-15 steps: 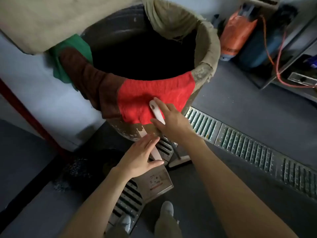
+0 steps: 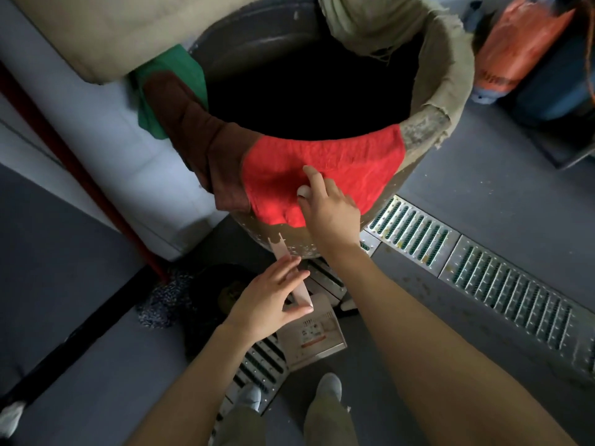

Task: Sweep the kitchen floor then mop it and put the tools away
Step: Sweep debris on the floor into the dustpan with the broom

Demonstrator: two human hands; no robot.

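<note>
The right hand (image 2: 328,214) clamps the white handle tip (image 2: 303,191) against the red cloth (image 2: 325,169) beyond its fingers, while the left hand (image 2: 267,304) pinches the pale shaft (image 2: 301,292) below, above the dustpan (image 2: 317,339).

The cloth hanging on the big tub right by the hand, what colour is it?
Bright red, seen best in the head view, draped over the tub's rim beside the right hand.

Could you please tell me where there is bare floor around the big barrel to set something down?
Bare grey floor lies right of the barrel, beyond the drain grating, and at lower left. At the barrel's foot, both hands, tool handles and a dustpan crowd it.
</note>
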